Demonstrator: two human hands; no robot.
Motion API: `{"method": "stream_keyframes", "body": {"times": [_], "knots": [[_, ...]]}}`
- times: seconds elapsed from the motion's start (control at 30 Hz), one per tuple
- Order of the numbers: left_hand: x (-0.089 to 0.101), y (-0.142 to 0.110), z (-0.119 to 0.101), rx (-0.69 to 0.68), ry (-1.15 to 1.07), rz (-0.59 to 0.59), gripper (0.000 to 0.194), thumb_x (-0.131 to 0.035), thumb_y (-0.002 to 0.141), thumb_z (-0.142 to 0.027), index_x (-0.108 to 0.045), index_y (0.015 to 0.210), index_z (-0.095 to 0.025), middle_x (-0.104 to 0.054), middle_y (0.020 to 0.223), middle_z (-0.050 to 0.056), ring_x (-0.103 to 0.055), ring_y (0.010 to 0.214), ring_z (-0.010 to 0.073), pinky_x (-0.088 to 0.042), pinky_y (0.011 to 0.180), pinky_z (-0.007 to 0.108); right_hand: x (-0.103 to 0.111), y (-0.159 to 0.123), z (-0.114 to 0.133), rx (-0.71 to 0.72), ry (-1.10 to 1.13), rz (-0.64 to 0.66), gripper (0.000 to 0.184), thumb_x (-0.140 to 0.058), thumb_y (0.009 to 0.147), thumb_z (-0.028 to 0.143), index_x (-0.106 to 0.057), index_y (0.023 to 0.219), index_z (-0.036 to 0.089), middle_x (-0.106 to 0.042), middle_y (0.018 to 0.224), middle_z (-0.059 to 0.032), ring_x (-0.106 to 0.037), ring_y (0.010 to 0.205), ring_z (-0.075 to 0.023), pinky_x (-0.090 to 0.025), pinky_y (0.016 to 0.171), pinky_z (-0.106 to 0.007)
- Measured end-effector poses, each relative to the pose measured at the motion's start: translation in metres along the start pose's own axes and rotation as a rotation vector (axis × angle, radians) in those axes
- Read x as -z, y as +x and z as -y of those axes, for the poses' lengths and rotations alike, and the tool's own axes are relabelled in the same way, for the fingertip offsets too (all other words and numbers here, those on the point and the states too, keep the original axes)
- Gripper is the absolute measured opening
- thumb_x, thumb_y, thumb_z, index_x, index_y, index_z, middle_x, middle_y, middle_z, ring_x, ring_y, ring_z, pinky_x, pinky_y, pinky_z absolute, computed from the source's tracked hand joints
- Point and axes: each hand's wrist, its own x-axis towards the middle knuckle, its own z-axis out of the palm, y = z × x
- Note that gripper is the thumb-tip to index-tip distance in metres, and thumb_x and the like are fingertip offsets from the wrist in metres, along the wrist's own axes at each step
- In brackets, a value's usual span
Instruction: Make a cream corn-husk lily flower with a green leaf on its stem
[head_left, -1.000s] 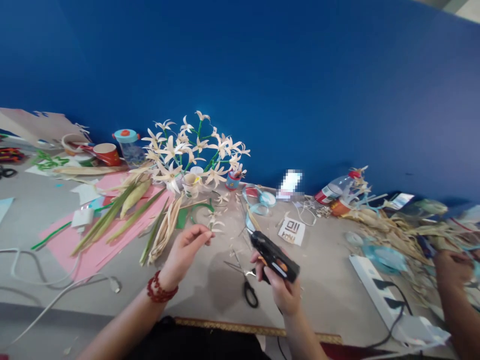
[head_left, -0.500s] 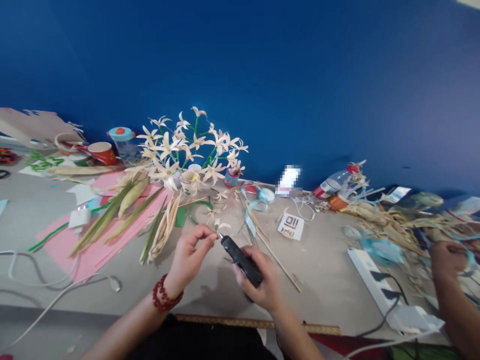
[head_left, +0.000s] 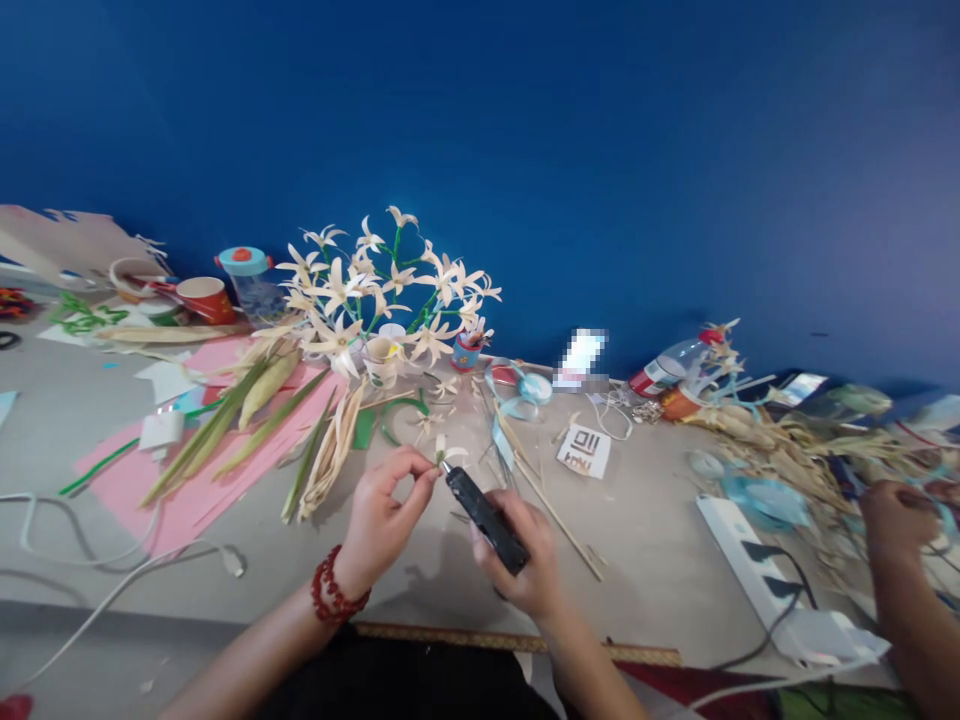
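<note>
My right hand (head_left: 529,555) is wrapped round a black glue gun (head_left: 484,515), its pale nozzle pointing up and to the left. Thumb and forefinger of my left hand (head_left: 391,510) pinch a small husk flower (head_left: 442,447) with cream petals and a bit of green at its base. The nozzle tip meets the flower close to my fingertips; whether it touches is too small to tell. Behind my hands stands a bunch of finished husk flowers (head_left: 341,290) on green stems, in a patterned paper cup (head_left: 382,362). Loose petals (head_left: 426,424) lie just beyond my left hand.
Left are pink paper (head_left: 120,490), green husks (head_left: 214,430), a husk bundle (head_left: 334,450) and a white cable (head_left: 135,580). Thin sticks (head_left: 555,515) lie right of the glue gun. Further right are a power strip (head_left: 739,555), a bottle (head_left: 667,368) and another person's hand (head_left: 900,515).
The camera view has shifted slightly. Both my hands stay close together, with the glue gun's nozzle still at the small flower. The petals appear turned a little.
</note>
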Motion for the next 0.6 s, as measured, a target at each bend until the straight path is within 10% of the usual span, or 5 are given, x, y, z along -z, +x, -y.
{"method": "stream_keyframes", "body": {"times": [0.6], "knots": [[-0.0007,-0.0021,-0.0004,-0.006,-0.008,0.001,0.019,-0.056,0.092,-0.022,-0.059,0.074,-0.019,-0.060,0.074,0.002,-0.057,0.071,0.0165,-0.043,0.070,0.027,-0.0020,-0.0028,-0.0030,0.013,-0.024,0.013,0.017,-0.052,0.081,0.022,-0.051,0.097,0.024,-0.063,0.074,-0.0016,-0.061,0.064,-0.0196,-0.046,0.062,-0.030]]}}
